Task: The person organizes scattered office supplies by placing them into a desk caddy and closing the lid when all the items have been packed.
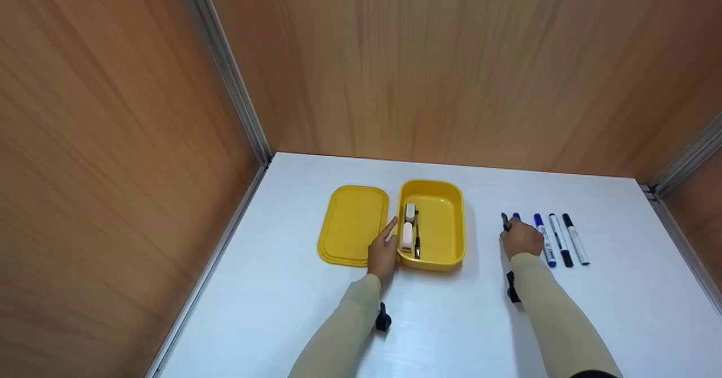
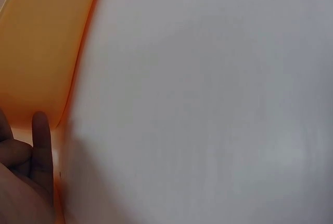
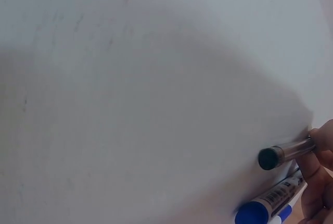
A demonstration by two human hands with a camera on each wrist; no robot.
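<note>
An open yellow box (image 1: pixel 445 220) stands mid-table with its lid (image 1: pixel 352 225) lying flat to its left. Inside, along the left wall, lie white pieces (image 1: pixel 407 234) and a thin black pen (image 1: pixel 417 238). My left hand (image 1: pixel 383 251) rests between lid and box, its index finger stretched up against the box's left rim; the left wrist view shows a finger (image 2: pixel 41 140) beside yellow plastic (image 2: pixel 41 52). My right hand (image 1: pixel 522 240) pinches a dark pen (image 3: pixel 283 153) low over the table, next to a blue-capped marker (image 3: pixel 263 209).
To the right of my right hand lie a blue marker (image 1: pixel 546 244) and two black-capped markers (image 1: pixel 560 240) (image 1: pixel 575 240) in a row. Wooden walls close off the white table (image 1: pixel 338 333) at the back and both sides.
</note>
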